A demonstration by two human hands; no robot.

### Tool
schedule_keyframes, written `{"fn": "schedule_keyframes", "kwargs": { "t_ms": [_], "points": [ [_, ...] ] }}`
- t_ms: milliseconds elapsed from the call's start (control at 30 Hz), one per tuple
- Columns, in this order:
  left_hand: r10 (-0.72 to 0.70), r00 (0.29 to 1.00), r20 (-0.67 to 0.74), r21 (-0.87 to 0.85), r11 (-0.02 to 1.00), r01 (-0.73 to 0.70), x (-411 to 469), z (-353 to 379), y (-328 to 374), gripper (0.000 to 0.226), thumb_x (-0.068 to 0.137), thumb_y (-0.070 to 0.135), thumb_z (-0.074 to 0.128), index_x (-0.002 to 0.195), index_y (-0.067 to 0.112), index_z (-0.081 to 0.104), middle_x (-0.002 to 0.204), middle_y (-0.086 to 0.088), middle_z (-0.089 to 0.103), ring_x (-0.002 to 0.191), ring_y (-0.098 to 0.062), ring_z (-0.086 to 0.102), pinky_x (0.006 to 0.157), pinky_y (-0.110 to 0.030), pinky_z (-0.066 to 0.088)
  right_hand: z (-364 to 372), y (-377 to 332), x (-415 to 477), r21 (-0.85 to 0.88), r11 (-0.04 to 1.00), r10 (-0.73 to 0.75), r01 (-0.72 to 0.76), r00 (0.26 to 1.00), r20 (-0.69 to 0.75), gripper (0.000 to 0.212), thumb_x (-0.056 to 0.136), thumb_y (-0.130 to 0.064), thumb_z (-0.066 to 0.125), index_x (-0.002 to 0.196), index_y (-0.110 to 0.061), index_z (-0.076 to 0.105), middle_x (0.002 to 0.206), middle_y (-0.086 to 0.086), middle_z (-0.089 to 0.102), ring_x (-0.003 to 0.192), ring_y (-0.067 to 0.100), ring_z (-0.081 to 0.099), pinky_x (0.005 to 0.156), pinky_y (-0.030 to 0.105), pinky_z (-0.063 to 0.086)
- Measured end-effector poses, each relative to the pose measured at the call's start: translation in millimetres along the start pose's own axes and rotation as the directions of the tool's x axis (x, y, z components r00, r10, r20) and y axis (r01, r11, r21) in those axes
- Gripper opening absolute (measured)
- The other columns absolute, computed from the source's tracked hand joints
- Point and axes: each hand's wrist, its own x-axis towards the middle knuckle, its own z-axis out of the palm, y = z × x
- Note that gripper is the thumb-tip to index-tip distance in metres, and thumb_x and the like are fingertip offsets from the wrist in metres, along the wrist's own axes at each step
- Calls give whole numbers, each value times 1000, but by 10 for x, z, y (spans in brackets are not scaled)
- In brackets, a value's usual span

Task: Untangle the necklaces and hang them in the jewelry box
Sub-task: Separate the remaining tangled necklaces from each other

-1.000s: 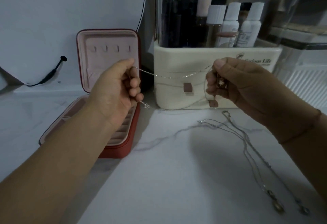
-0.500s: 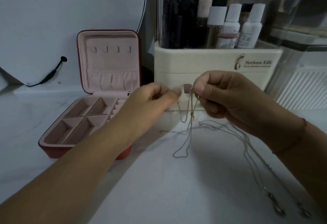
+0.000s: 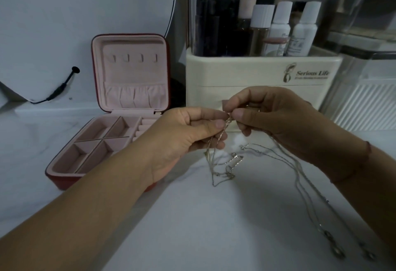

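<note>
silver necklace pinched between left hand and right hand fingertips, chain dangling onto marble table, red jewelry box open at left

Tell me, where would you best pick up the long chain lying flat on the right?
Probably at its bare upper end, pinched from straight above: the long chain lies flat on the marble table, so nothing can slide beneath, and its pendant would trail below. The left hand and right hand pinch the tangled chain.
</note>
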Motion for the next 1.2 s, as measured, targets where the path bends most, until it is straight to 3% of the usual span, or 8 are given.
{"fn": "schedule_keyframes", "kwargs": {
  "t_ms": [100, 167, 367, 500, 633, 733, 967, 1200],
  "points": [
    [-6, 1000, 0, 0, 1000, 6, 4, -11, -3, 22, 64, 16, 67, 85, 12, 74, 68, -5, 70, 64, -14, 68, 65, -20, 54, 12, -17, 0, -43, 999, -32, 30, 998, -47, 18, 75, -11, 67, 92, -4, 67, 87, 31, 63, 64, 13, 56, 63, 21, 50],
    [-17, 1000, 0, -1, 1000, 17, -1, -11, 0, 17, 64, 16, 68, 78, 14, 76, 68, -6, 70, 63, -15, 68, 66, -21, 55, 22, -29, 1, -52, 998, -51, 48, 997, -62, 21, 73, -13, 68, 92, -4, 67, 88, 32, 64, 64, 15, 58, 64, 20, 50],
    [-53, 999, 10, -67, 996, 54, -3, 21, 12, 17, 62, 15, 67, 77, 10, 72, 67, -6, 69, 63, -16, 69, 69, -24, 58, 30, -32, 7, -101, 993, -75, 66, 993, -87, 11, 84, -3, 62, 91, -8, 70, 70, 11, 68, 62, 10, 62, 61, 15, 49],
    [-74, 997, 15, -116, 990, 75, -4, 44, 31, 22, 62, 16, 66, 81, 5, 69, 69, -7, 70, 66, -17, 68, 73, -27, 57, 34, -26, 5, -123, 990, -84, 74, 994, -76, 11, 83, -7, 65, 91, -11, 71, 71, 14, 68, 64, 18, 62, 66, 22, 51],
    [-85, 996, -7, -84, 993, 84, -7, 69, 34, 9, 76, 9, 63, 71, 7, 70, 67, -6, 69, 65, -16, 67, 73, -27, 56, 53, -40, -13, -110, 991, -80, 76, 996, -33, 12, 82, -8, 64, 93, -9, 70, 67, 7, 66, 62, 14, 60, 67, 20, 51],
    [-75, 996, -52, -68, 995, 71, 7, 69, 21, 27, 84, 3, 56, 63, 12, 71, 68, -6, 68, 65, -15, 65, 74, -28, 54, 64, -49, -26, -124, 990, -68, 68, 998, 4, 15, 82, -4, 64, 95, -9, 69, 66, 2, 68, 61, 8, 62, 66, 17, 51],
    [-94, 993, -64, -62, 994, 90, 16, 80, 9, 22, 84, 4, 54, 69, 11, 69, 65, -3, 67, 63, -12, 63, 73, -30, 51, 78, -61, -31, -141, 988, -53, 57, 998, 26, 16, 80, -6, 66, 96, -10, 68, 64, -4, 68, 61, 5, 61, 64, 18, 52],
    [-91, 996, -12, -44, 995, 91, 29, 70, -20, 23, 83, 4, 52, 70, 12, 69, 73, -4, 66, 66, -11, 63, 75, -32, 50, 102, -38, -23, -51, 998, -42, 44, 998, 38, 16, 78, -5, 65, 94, -6, 67, 66, -4, 68, 60, 6, 59, 62, 20, 52]
  ]
}}
